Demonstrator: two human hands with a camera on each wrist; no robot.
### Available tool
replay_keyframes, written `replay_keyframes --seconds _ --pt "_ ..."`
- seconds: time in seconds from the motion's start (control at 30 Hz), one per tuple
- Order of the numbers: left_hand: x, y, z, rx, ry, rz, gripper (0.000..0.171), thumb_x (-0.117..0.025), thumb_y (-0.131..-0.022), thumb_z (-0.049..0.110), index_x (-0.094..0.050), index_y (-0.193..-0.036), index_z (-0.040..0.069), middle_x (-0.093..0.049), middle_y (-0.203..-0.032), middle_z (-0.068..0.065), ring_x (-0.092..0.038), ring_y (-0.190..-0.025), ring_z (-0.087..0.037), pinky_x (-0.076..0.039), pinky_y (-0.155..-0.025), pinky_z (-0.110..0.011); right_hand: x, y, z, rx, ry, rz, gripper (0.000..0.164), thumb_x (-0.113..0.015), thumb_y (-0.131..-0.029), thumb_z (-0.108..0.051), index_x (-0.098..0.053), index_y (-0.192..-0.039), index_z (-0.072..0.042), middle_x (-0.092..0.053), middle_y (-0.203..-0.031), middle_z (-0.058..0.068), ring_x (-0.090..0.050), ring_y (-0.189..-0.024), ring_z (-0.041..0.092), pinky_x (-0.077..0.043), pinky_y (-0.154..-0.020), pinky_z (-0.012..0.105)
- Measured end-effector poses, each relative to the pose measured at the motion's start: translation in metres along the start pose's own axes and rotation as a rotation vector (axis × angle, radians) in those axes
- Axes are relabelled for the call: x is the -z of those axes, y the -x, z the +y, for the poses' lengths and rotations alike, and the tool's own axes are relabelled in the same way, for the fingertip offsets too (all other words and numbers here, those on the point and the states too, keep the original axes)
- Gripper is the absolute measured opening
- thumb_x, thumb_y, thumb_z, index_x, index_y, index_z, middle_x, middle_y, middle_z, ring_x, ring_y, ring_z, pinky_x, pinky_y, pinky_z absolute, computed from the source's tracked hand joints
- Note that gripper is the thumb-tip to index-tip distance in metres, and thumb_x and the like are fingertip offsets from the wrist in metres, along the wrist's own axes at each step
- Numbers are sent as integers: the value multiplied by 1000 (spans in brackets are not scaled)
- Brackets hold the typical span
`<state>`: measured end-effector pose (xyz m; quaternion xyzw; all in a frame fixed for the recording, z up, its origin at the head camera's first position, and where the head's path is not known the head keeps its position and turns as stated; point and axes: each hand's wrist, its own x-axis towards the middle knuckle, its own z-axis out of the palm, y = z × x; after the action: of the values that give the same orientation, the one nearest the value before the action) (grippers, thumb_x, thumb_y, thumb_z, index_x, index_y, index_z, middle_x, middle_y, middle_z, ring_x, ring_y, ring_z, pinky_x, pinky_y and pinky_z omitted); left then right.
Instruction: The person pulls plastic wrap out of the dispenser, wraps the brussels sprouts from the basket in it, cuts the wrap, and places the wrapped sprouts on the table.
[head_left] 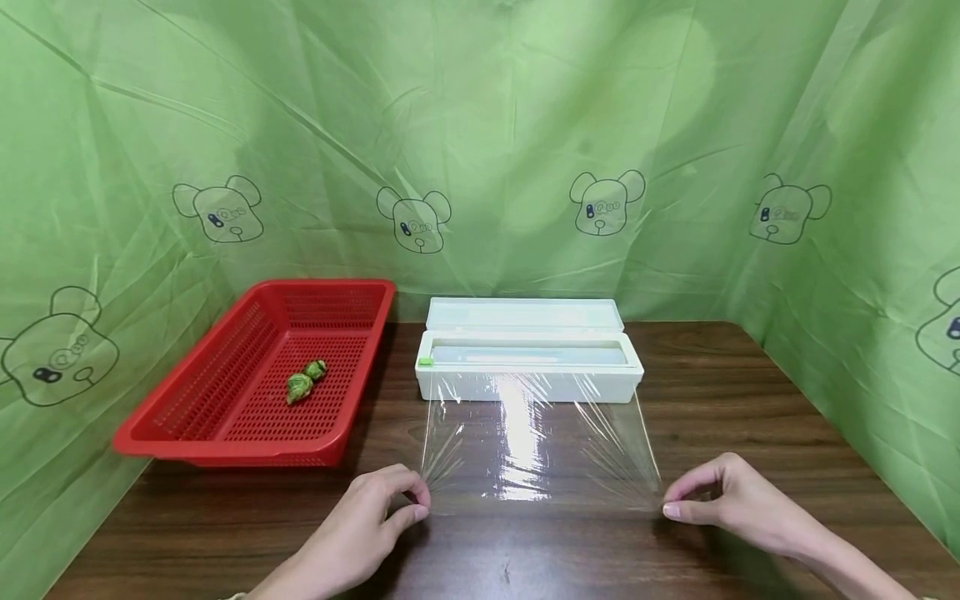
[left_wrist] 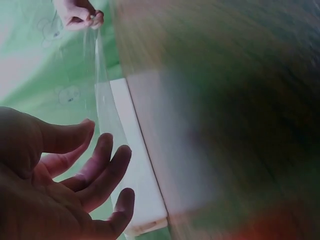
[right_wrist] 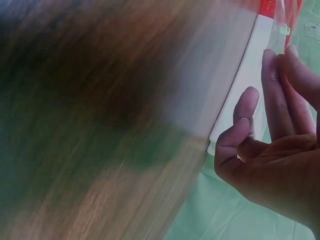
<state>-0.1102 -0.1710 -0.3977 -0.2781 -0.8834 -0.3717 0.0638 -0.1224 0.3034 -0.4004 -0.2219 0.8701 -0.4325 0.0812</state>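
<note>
A sheet of clear plastic wrap stretches toward me from a white wrap dispenser box, whose lid stands raised at the back. The left hand pinches the sheet's near left corner between thumb and finger. At the near right corner, the right hand pinches the film the same way. In the left wrist view the left hand has its other fingers loosely bent. The right wrist view shows the right hand with thumb and fingertips together at the film.
To the left stands a red plastic basket with two small green vegetables in it. A small green slider sits at the box's left end. Green cloth encloses the brown wooden table.
</note>
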Motion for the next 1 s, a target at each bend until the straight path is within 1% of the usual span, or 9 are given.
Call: replay_keyframes --seconds 0.1,0.27,0.4,0.57,0.77,1.0 --pt "-2 -1 -2 -6 -30 -12 28 -81 -89 4 -66 -85 27 -59 -87 22 -55 -81 0 -50 -73 -28 -1 -1 1 10 -4 -11 8 -78 -94 -4 -83 -95 -11 -77 -92 -7 -65 -88 3 -50 -70 23" --pt "-3 -2 -7 -18 -61 -32 27 -82 -90 5 -67 -84 26 -60 -88 21 -58 -84 -2 -50 -77 -30 -4 -2 4 34 -6 -25 8 -77 -94 -4 -83 -95 -10 -78 -91 -6 -64 -87 2 -50 -68 23" --pt "-4 -3 -10 -19 -54 -62 26 -82 -89 5 -66 -84 25 -59 -88 20 -61 -86 -5 -51 -78 -31 -6 -4 4 17 14 -28 9 -78 -94 -5 -84 -96 -11 -78 -93 -9 -65 -89 2 -51 -70 23" --pt "-6 -4 -14 -16 -57 -87 26 -83 -88 3 -67 -83 24 -58 -89 20 -62 -87 -7 -52 -78 -31 -7 -4 4 -10 9 -41 9 -78 -94 -6 -84 -98 -12 -78 -96 -10 -66 -92 2 -53 -72 24" --pt "-8 -5 -16 -22 -61 -105 26 -83 -87 0 -69 -82 22 -57 -88 19 -61 -86 -7 -53 -77 -29 -9 -5 4 -62 5 -53 8 -77 -97 -18 -85 -100 -16 -79 -98 -8 -68 -96 3 -54 -76 24" --pt "-9 -7 -17 -39 -70 -107 28 -85 -83 -1 -70 -78 22 -57 -87 19 -60 -85 -5 -53 -77 -29 -11 -11 0 -54 72 -36 17 -71 -103 -24 -86 -94 -23 -78 -97 -11 -67 -96 1 -53 -75 23"
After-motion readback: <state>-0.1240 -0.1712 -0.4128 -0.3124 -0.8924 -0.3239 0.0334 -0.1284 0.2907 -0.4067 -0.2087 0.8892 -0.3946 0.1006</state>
